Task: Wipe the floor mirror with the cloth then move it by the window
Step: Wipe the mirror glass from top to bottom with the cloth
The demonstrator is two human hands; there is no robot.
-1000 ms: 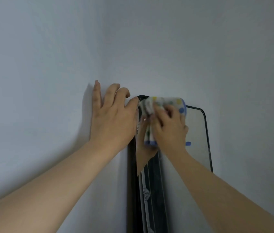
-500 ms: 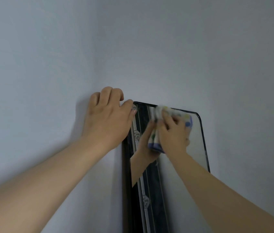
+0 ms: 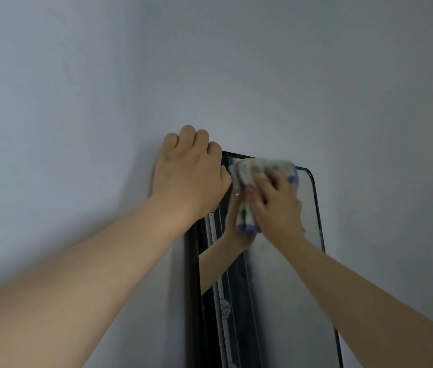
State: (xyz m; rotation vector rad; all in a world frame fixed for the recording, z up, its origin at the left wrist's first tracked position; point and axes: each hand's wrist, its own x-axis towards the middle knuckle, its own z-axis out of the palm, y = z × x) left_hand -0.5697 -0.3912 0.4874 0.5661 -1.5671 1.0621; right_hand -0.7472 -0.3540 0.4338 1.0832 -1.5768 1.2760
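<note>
Changed: left hand (image 3: 191,179) flat on pale wall (image 3: 236,75) one second ago, now fingers (image 3: 200,138) curled over top left corner of tall black-framed floor mirror (image 3: 289,288) standing against wall. Unchanged: right hand (image 3: 276,208) clamped on dotted white blue-edged cloth (image 3: 263,168), still rubbing top strip. Steadied; wiping barely begun.

No text can be read; marks on a pale strip (image 3: 222,296) reflected in the mirror (image 3: 287,301) are too blurred.
</note>
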